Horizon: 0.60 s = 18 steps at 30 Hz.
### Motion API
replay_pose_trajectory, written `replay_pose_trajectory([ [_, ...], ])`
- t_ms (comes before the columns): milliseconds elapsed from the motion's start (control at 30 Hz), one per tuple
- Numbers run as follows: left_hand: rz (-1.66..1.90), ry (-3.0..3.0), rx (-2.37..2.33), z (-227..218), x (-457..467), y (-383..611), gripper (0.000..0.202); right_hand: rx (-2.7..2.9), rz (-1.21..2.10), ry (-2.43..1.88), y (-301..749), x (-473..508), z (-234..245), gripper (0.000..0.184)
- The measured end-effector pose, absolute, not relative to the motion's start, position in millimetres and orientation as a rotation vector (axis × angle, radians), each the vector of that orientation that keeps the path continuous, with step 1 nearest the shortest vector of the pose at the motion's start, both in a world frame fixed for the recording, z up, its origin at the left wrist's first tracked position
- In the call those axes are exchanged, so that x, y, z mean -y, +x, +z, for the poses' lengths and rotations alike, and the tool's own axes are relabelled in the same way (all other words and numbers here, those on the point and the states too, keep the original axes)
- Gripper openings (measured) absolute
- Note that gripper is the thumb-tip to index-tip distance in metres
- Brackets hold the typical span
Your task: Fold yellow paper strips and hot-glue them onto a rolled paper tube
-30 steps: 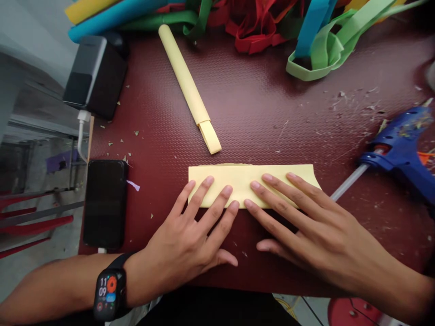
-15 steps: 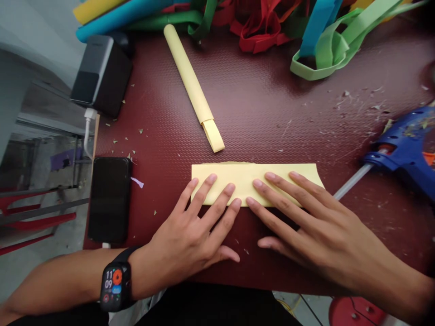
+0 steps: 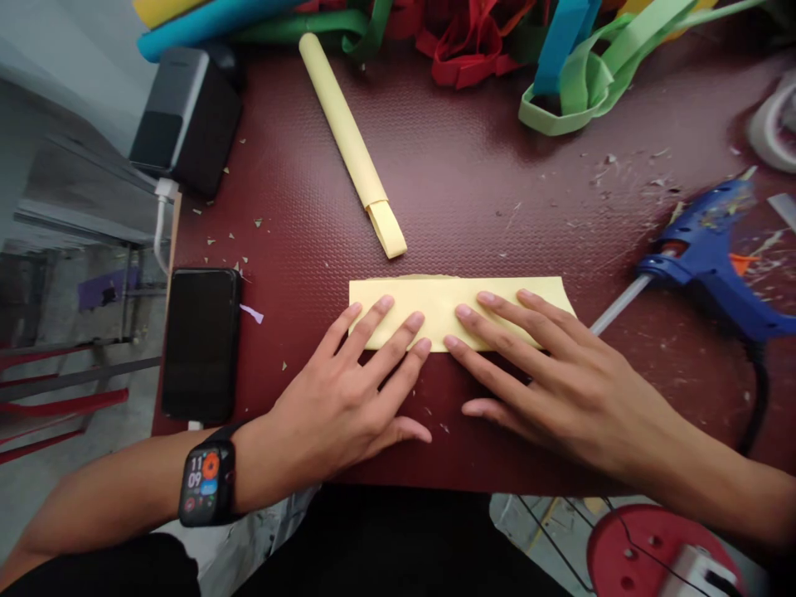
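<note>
A folded strip of pale yellow paper (image 3: 429, 303) lies crosswise on the dark red table, close to its front edge. My left hand (image 3: 354, 385) rests flat with spread fingertips on the strip's left half. On the right half, the fingers of my right hand (image 3: 547, 373) are likewise spread and pressing down. Both thumbs stick out below the paper, over the table. Beyond the strip, a rolled yellow paper tube (image 3: 345, 128) lies slanted, a flat folded paper loop (image 3: 386, 230) poking out of its near end.
A blue glue gun (image 3: 709, 249) with a glue stick lies at right, near a tape roll (image 3: 777, 124). At left are a phone (image 3: 202, 344) and a black power bank (image 3: 186, 124). Red paper strips (image 3: 469, 46) and a light green loop (image 3: 572, 104) line the back. Paper scraps are scattered about.
The whole view has shifted slightly, bringing the tape roll and more of the glue gun into sight. Both hands keep their places on the yellow paper.
</note>
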<state>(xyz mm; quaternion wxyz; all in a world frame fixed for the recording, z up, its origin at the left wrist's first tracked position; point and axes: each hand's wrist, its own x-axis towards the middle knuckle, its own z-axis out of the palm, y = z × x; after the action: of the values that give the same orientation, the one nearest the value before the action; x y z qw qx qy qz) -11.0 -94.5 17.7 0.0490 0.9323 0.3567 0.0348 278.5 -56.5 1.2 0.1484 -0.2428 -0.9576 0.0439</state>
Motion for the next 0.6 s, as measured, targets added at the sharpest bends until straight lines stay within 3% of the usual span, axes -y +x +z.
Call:
replay_pose_trajectory([
  [333,0.345,2.829,-1.043,25,83,-36,0.052,2.798,0.011,-0.671,279,56,-1,0.042],
  [600,0.171,2.884,-0.957,28,77,-58,0.049,2.889,-0.139,-0.620,276,53,3,0.046],
])
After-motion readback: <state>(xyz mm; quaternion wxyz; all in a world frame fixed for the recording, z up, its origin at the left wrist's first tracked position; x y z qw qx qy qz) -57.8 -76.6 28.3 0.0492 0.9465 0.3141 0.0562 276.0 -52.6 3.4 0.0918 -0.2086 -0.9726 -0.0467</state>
